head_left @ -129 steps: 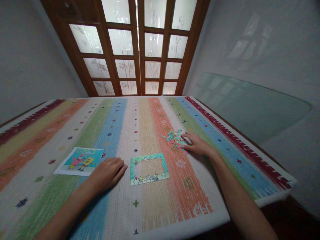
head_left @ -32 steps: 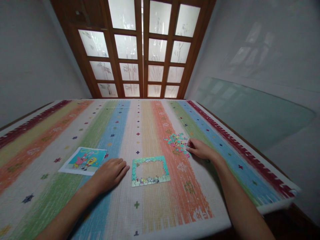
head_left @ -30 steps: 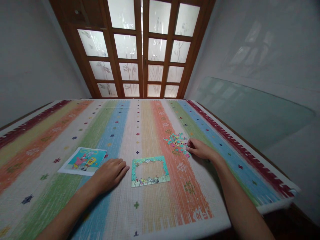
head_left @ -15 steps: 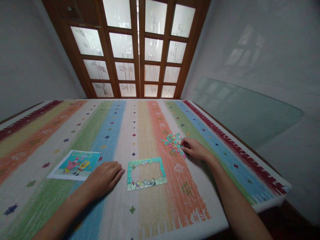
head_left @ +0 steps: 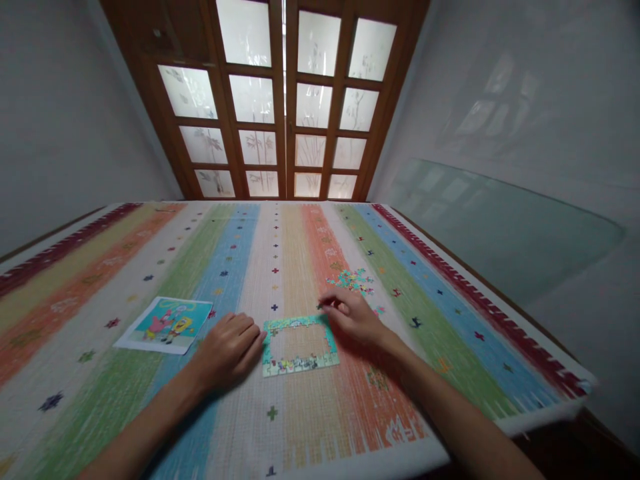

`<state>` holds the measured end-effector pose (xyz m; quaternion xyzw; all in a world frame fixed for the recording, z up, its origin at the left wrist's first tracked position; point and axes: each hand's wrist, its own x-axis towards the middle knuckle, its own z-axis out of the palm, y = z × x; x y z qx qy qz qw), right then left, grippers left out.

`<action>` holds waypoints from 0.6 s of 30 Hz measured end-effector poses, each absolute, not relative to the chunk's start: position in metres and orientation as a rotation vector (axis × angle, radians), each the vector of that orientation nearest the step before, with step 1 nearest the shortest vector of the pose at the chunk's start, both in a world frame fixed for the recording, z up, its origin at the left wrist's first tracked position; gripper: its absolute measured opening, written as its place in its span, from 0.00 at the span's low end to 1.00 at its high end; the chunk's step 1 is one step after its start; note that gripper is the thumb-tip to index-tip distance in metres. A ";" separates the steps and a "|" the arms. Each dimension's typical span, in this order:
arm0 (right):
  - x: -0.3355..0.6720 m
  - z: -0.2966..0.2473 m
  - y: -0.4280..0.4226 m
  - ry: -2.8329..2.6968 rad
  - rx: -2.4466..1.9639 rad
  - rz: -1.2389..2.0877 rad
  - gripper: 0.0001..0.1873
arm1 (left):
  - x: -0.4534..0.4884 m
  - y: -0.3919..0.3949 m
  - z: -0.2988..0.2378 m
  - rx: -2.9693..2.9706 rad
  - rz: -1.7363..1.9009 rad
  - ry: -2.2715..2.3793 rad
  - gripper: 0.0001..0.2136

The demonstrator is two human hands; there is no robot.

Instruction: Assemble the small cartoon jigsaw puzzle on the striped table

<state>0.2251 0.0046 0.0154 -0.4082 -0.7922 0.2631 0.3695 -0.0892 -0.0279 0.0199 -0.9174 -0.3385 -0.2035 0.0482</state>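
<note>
The head camera faces forward and down across the striped cloth [head_left: 305,413].

Daylight glows through frosted, bamboo-patterned glass panes [head_left: 253,99] in brown wooden double doors [head_left: 291,100], glinting off the grey-white right-hand wall [head_left: 575,87]; a pale green, rounded panel [head_left: 500,220] sits there, beside the multicoloured striped tablecloth [head_left: 300,247], dark floor [head_left: 570,450] below.

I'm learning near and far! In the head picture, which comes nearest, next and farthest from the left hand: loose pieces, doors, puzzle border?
From the left hand:
1. Puzzle border: just to its right.
2. Loose pieces: farther right, mostly just past the right hand.
3. Doors: at the back, beyond the cloth.
</note>
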 end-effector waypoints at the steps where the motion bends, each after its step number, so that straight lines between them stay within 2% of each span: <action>1: 0.216 0.014 0.001 -2.074 -1.030 0.683 0.06 | -0.086 -0.030 0.021 -2.819 -0.637 -1.021 0.19; 7: 0.184 0.009 -0.015 -2.237 -0.975 0.616 0.05 | -0.066 -0.040 0.018 -2.953 -0.708 -0.938 0.12; 13: 0.172 -0.002 -0.014 -2.299 -0.936 0.340 0.02 | -0.062 -0.041 0.013 -2.969 -0.782 -0.911 0.11; 18: 0.171 -0.005 -0.013 -2.331 -0.990 0.139 0.05 | -0.067 -0.038 0.010 -2.961 -0.814 -0.915 0.11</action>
